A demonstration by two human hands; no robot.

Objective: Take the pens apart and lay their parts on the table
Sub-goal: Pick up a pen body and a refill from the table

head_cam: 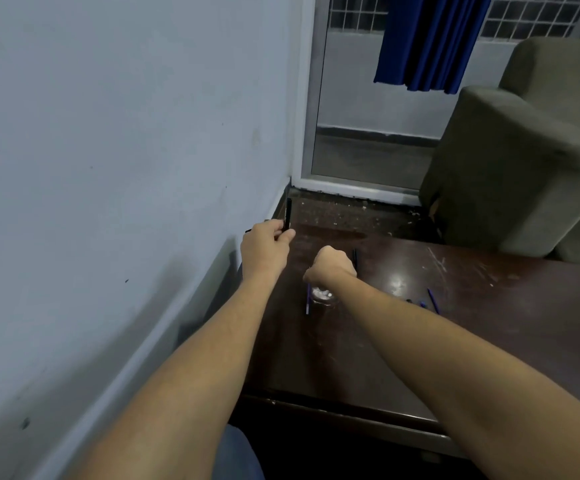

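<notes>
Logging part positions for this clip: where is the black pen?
Head view, left side: the black pen stands upright, pinched in the left hand, beside the wall over the table's far-left corner.

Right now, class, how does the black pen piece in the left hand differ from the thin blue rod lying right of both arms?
The black pen piece stands nearly upright, pinched in the left hand; the thin blue rod lies flat on the dark wooden table, untouched. The black piece looks thicker than the blue rod. Their colours differ, black against blue. Both are slim, straight pen parts.
</notes>
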